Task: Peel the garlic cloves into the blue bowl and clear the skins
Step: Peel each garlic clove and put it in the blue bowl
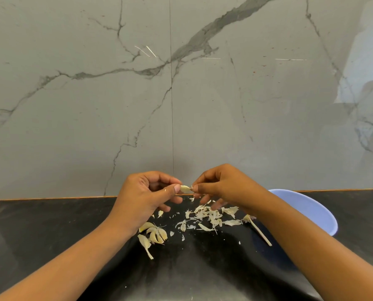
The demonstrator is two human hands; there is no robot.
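Fingertips (177, 187) of both hands pinching garlic clove (185, 188), no writing

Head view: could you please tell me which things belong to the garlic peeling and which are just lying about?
Job: clove pinched by left hand and right hand; unpeeled cloves; loose skins; blue bowl.
Lying about: bare garlic stalk on the counter.
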